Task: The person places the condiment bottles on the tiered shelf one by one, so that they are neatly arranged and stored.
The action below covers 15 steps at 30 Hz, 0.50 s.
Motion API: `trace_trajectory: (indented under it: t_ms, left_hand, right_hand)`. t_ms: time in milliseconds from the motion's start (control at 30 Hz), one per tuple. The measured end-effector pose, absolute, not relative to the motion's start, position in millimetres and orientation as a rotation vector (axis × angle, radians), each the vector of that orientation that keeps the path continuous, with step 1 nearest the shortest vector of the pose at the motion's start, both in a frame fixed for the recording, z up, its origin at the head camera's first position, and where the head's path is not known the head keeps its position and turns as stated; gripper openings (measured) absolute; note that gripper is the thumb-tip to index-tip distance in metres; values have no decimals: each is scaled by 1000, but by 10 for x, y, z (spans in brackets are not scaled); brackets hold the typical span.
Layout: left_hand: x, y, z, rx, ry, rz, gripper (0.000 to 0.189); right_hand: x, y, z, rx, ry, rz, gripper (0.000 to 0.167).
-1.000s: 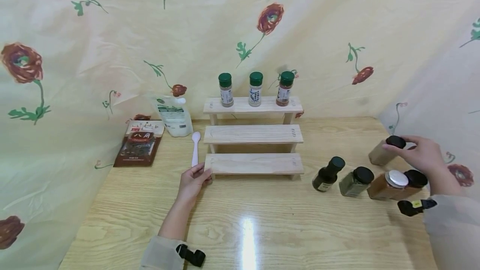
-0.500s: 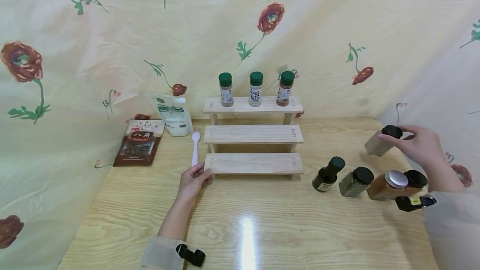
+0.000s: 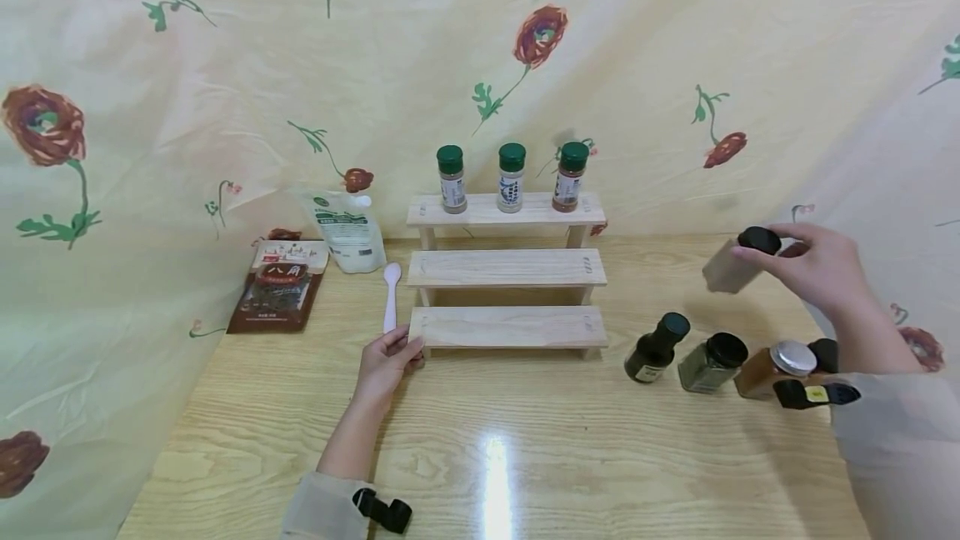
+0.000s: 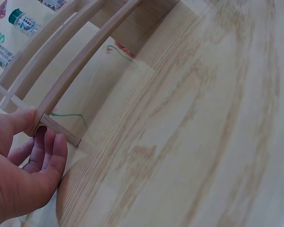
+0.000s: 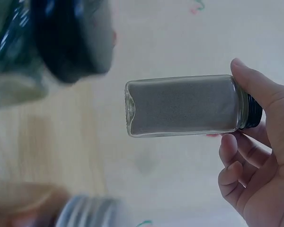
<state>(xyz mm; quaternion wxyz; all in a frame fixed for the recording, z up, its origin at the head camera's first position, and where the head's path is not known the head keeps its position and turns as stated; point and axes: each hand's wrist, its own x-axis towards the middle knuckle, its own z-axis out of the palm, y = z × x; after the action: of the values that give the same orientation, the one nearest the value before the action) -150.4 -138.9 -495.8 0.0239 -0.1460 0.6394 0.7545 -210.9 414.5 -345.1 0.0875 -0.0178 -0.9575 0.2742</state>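
My right hand (image 3: 823,267) pinches a square glass spice jar (image 3: 731,267) near its black lid, holding it tilted above the table at the right. In the right wrist view the jar (image 5: 184,106) shows a grey-brown powder inside. At the centre stands a three-step wooden rack (image 3: 507,327). My left hand (image 3: 384,363) grips the left end of its lowest shelf, thumb on top and fingers curled below, as the left wrist view also shows. On the top shelf stand three green-capped shakers, including a middle shaker (image 3: 511,179).
A dark bottle (image 3: 654,350), a green-filled jar (image 3: 712,363), a silver-lidded jar (image 3: 776,369) and a partly hidden black-lidded jar (image 3: 825,354) stand at the right. Left of the rack are a white spoon (image 3: 391,294), a white pouch (image 3: 348,232) and a brown packet (image 3: 277,286).
My right hand has lifted the spice jar off the table and carried it leftward and farther back. The left hand and rack have stayed in place.
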Motion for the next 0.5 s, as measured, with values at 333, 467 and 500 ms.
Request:
trace_trajectory:
  t_ms: [333,467,500]
  left_hand:
    - [-1511,-1390,-4976,-463,1965,2354,46]
    - [-1510,-1388,-4970,-460,1963,2357,46]
    - [-1510,-1387,-4969,-460,1962,2357,46]
  right_hand:
    - [-2122,3848,-3294,46,-2812,815,70]
    - [-2125,3749,-3264,93,-2767,827,62]
    - [-2124,3726,-3258,110,-2753,835,60]
